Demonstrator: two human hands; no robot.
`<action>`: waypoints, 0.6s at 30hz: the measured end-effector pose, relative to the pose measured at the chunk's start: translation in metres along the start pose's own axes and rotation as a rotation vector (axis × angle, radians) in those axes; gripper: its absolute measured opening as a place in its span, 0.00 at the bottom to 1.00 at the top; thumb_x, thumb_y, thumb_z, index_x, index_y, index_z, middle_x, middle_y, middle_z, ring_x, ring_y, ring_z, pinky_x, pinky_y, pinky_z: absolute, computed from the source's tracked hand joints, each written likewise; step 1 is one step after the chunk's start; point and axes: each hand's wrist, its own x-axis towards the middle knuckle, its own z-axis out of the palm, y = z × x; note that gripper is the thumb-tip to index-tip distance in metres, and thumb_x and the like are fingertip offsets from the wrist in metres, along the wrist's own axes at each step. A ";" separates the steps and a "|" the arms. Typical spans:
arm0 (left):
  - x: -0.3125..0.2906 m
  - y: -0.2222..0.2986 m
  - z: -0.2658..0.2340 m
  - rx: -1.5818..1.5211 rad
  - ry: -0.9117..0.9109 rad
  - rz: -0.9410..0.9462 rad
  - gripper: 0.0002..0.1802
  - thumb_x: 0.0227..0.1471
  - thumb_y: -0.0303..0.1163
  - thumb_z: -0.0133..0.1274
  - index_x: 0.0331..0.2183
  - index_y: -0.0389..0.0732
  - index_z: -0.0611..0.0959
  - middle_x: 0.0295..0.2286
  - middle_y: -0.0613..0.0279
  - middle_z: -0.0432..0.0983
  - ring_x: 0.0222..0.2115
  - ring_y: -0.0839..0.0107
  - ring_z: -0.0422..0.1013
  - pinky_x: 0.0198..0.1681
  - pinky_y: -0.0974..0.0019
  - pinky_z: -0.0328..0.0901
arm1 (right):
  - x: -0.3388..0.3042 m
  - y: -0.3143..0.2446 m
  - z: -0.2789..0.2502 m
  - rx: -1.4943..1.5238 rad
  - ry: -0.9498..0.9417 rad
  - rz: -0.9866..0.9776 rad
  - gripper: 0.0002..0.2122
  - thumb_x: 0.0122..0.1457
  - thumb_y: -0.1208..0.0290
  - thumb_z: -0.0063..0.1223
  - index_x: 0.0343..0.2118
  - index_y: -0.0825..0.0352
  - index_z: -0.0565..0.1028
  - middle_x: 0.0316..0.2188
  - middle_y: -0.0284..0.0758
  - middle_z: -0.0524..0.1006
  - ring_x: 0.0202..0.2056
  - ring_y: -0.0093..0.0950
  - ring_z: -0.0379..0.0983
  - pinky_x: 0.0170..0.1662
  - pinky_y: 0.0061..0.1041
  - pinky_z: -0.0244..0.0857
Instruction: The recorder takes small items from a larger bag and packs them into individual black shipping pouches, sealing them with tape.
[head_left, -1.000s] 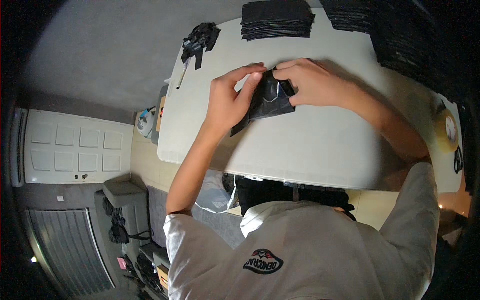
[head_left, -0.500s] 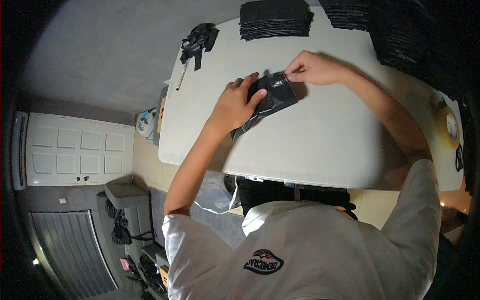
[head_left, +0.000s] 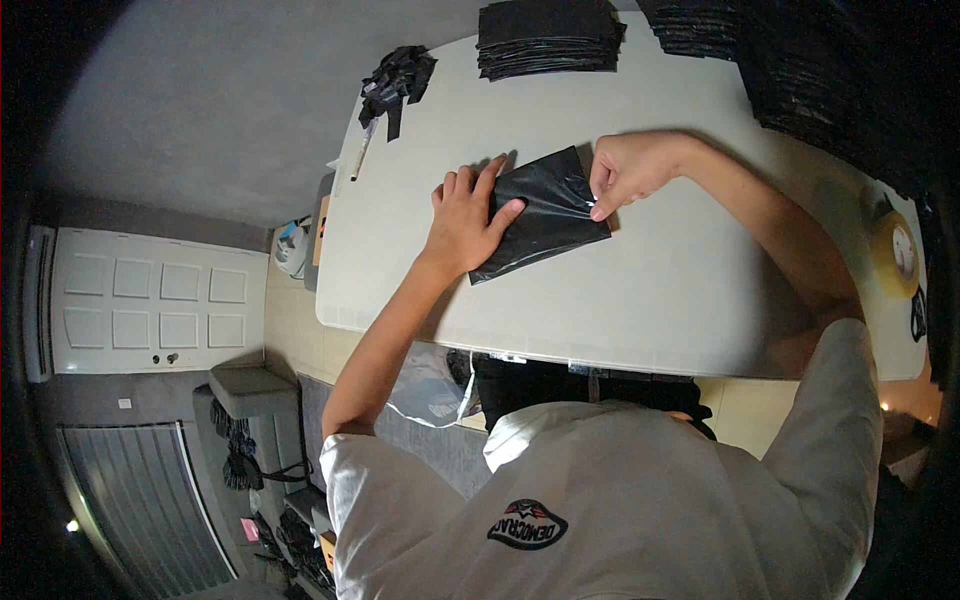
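Observation:
A glossy black plastic bag (head_left: 545,222) lies at a slant on the white table (head_left: 560,310), with creases fanning toward its right edge. That right edge is pinched between the thumb and curled fingers of my right hand (head_left: 627,172). My left hand (head_left: 465,215) rests on the bag's left end, its thumb on the plastic and its fingers stretched out and spread. Part of the left end is covered by that hand.
At the far side sits a stack of flat black bags (head_left: 548,40), with more black stacks (head_left: 820,85) at the far right. Black strips (head_left: 398,82) and a pen (head_left: 364,150) lie at the far left. A yellow tape roll (head_left: 893,254) stands near the right edge.
The bag has gone from a bunched, folded shape to a flatter, wider sheet. My right hand has moved nearer and slightly right, pinching its right edge; my left hand has shifted slightly.

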 end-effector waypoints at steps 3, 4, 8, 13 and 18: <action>-0.002 -0.007 0.000 0.009 -0.003 0.002 0.37 0.63 0.59 0.46 0.64 0.46 0.68 0.46 0.48 0.71 0.49 0.51 0.65 0.56 0.44 0.56 | -0.006 -0.009 0.000 0.014 0.052 0.066 0.17 0.58 0.60 0.67 0.20 0.66 0.77 0.13 0.25 0.69 0.14 0.15 0.60 0.18 0.20 0.50; -0.002 -0.006 -0.002 0.008 -0.019 -0.007 0.37 0.63 0.59 0.44 0.64 0.47 0.69 0.46 0.49 0.71 0.50 0.52 0.64 0.56 0.43 0.54 | -0.007 -0.012 0.001 0.038 0.103 0.106 0.17 0.59 0.59 0.66 0.20 0.66 0.77 0.13 0.26 0.70 0.13 0.16 0.61 0.17 0.20 0.51; 0.009 -0.001 -0.005 0.048 0.009 -0.002 0.34 0.64 0.57 0.46 0.61 0.44 0.72 0.45 0.49 0.72 0.50 0.51 0.65 0.55 0.44 0.57 | 0.001 -0.007 0.008 0.062 0.428 -0.003 0.16 0.62 0.61 0.64 0.23 0.67 0.77 0.15 0.28 0.73 0.13 0.16 0.65 0.17 0.20 0.56; 0.017 0.007 -0.006 -0.074 0.032 0.045 0.29 0.62 0.47 0.55 0.55 0.36 0.76 0.42 0.45 0.74 0.43 0.47 0.71 0.50 0.51 0.67 | 0.034 0.023 0.019 -0.054 0.705 -0.279 0.11 0.63 0.67 0.62 0.28 0.70 0.77 0.23 0.30 0.77 0.25 0.20 0.73 0.33 0.20 0.67; 0.012 0.020 -0.014 -0.176 0.176 -0.014 0.25 0.59 0.44 0.60 0.48 0.34 0.78 0.40 0.45 0.76 0.35 0.47 0.75 0.41 0.53 0.70 | 0.032 0.021 0.014 -0.148 0.884 -0.364 0.13 0.61 0.65 0.63 0.37 0.73 0.80 0.31 0.35 0.81 0.34 0.27 0.76 0.42 0.26 0.69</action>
